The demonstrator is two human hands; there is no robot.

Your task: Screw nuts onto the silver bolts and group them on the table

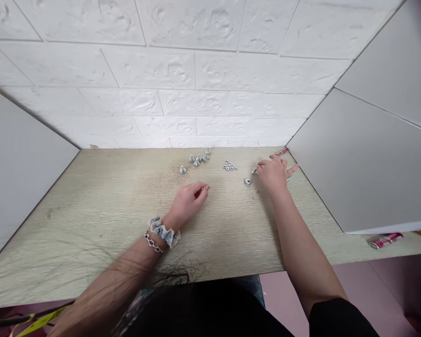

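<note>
My left hand (190, 202) hovers over the middle of the tabletop, its thumb and fingers pinched together; whatever they hold, if anything, is hidden. Reaching to the right, my right hand (273, 175) has its fingers apart over a few small metal parts (254, 172), which it partly covers. A round metal washer (247, 181) lies just left of that hand. Further left is a tight cluster of small nuts (229, 165). Several short bolts with wide washers stand near the wall, among them one bolt (191, 158) and a nearer bolt (183, 170).
The pale wooden tabletop (101, 196) ends at a white brick wall (177, 103). Grey panels stand left (17, 164) and right (375, 178). A red pen-like item (282, 151) lies in the far right corner. One red can (386, 240) lies near the front right edge.
</note>
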